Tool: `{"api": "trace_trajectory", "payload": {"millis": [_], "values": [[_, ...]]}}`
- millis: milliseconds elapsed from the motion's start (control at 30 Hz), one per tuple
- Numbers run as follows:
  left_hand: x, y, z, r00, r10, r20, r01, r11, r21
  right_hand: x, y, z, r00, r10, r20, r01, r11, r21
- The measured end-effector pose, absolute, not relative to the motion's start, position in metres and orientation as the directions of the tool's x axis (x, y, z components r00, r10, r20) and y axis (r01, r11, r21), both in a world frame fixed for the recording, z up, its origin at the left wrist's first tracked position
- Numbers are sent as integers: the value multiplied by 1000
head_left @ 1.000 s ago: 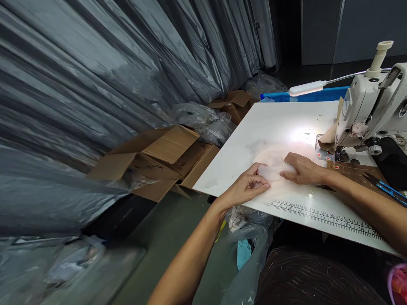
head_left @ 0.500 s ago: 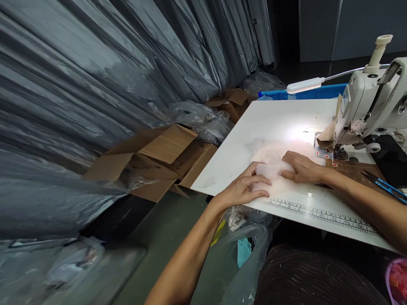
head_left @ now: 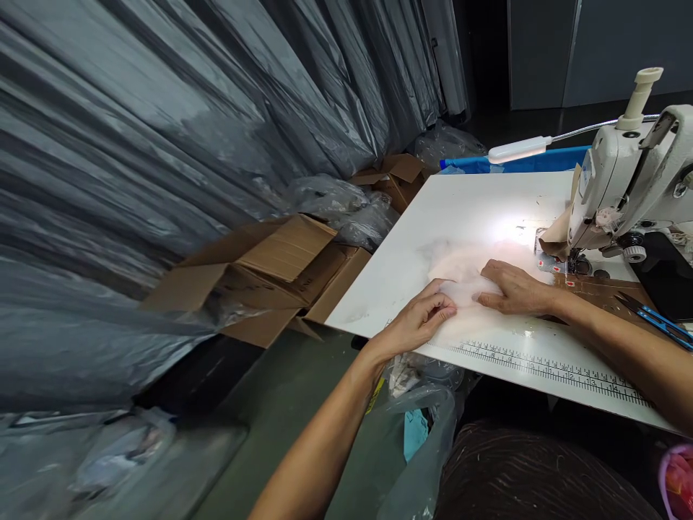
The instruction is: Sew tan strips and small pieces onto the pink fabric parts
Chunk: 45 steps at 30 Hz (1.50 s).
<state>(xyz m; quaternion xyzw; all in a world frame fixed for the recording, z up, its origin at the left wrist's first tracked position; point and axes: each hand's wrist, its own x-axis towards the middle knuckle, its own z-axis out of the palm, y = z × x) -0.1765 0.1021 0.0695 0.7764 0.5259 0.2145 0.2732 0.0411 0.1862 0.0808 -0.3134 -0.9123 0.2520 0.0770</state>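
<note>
A pale pink, fluffy, sheer fabric (head_left: pixel 463 290) lies in a soft heap on the white sewing table (head_left: pixel 401 245). My left hand (head_left: pixel 419 318) pinches its left edge between thumb and fingers. On the fabric's right side rests my right hand (head_left: pixel 512 289), fingers together and pressing the cloth, with the thumb tucked toward the left. Right of that hand stands the white sewing machine (head_left: pixel 617 188), its presser foot (head_left: pixel 578 261) near the fabric's right end. The cloth's layers under my palms are hidden.
A ruler strip (head_left: pixel 541 368) runs along the table's front edge. Blue thread snips (head_left: pixel 657 321) and a dark phone (head_left: pixel 665 274) lie at right. A lamp (head_left: pixel 520 149) shines from above. Open cardboard boxes (head_left: pixel 286 245) stand left; a plastic bag (head_left: pixel 422 448) hangs below.
My left hand's fingers have gone from spread over the fabric to pinched together on its edge. The right hand stays almost in place on the cloth.
</note>
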Motion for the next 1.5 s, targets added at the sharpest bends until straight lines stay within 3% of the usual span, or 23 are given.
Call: {"api": "trace_trajectory", "payload": {"millis": [333,467,767,1067,1367,1500], "values": [[-184,104,64,381,905,192,584,-396,708,44,188,76,-808,590,9,507,702,-500],[-184,101,64,449,887,112,624,-401,671,42,190,72,-808,589,18,503,705,-500],[-177,100,70,351,936,-21,714,-252,653,41,189,75,-804,594,-5,517,697,-497],[-177,100,70,341,940,-24,658,-220,720,41,189,73,-805,593,17,509,705,-494],[-179,103,70,356,933,-41,684,-231,692,41,189,73,-805,594,11,514,705,-489],[-176,104,71,325,939,-114,706,-160,690,41,190,71,-804,594,18,510,704,-494]]}}
